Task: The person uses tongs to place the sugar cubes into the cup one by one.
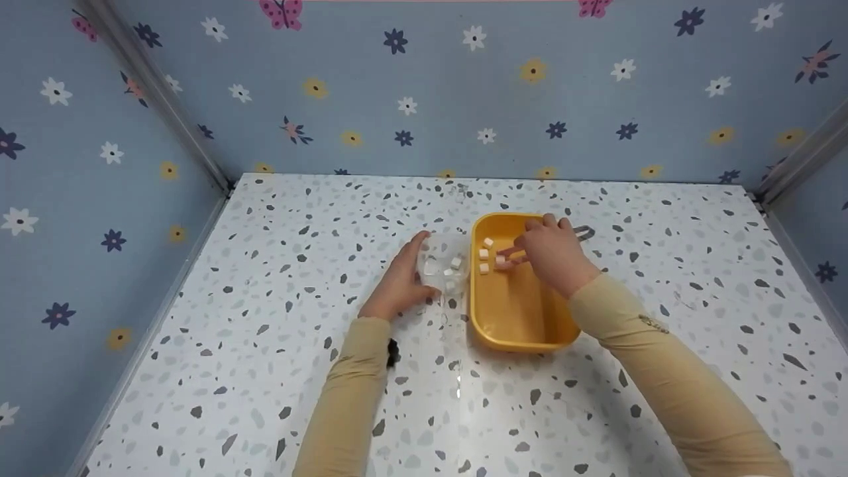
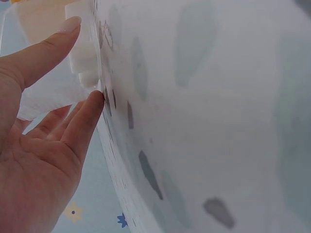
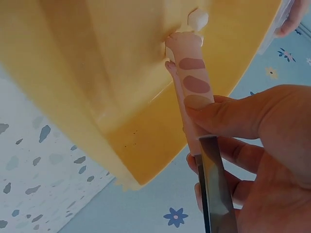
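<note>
My right hand pinches a pair of tongs with pink tips and a metal body. Their tips reach into the yellow tray and meet at a small white cube; the right wrist view mostly hides that cube behind the tips. Several other white cubes lie along the tray's left side. Just left of the tray, my left hand holds a clear plastic container between thumb and fingers. Several white cubes are inside it. In the left wrist view the container stands on the table.
The speckled white table extends around the tray on all sides. Blue flowered panels stand behind it and at both sides. A dark fluffy thing shows beside the left sleeve.
</note>
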`<state>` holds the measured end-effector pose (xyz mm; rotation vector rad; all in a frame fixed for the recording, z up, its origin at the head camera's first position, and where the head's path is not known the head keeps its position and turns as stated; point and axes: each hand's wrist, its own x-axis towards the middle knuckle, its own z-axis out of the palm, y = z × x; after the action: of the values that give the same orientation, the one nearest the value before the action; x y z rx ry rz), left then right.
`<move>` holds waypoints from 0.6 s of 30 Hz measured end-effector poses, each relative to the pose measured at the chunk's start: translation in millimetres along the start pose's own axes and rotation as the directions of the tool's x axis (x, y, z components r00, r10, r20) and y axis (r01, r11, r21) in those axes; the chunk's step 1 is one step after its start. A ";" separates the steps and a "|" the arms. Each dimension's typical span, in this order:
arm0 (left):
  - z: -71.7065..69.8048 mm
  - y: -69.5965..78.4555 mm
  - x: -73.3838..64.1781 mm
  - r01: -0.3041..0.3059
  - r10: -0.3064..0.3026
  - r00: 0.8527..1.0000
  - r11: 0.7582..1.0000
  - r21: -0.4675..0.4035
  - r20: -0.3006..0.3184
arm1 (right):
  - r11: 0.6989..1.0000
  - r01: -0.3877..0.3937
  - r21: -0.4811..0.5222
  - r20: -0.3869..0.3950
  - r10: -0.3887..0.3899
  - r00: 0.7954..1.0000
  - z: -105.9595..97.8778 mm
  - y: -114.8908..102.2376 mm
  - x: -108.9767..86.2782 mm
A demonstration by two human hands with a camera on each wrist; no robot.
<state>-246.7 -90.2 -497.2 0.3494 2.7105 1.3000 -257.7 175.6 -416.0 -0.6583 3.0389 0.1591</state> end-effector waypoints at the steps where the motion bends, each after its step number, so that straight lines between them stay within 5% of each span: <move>1: 0.0 -0.2 0.0 -0.001 0.001 1.000 1.000 0.003 0.000 | 1.000 0.000 -0.002 0.000 0.000 1.000 0.2 0.0 0.2; 18: 0.3 0.5 -0.5 0.002 -0.002 1.000 1.000 -0.013 -0.004 | 0.999 -0.012 0.032 0.008 0.012 1.000 3.4 -0.7 -1.6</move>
<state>-246.1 -89.8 -497.0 0.3436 2.7037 1.3183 -256.0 176.0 -419.4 -0.6361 3.0315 0.1125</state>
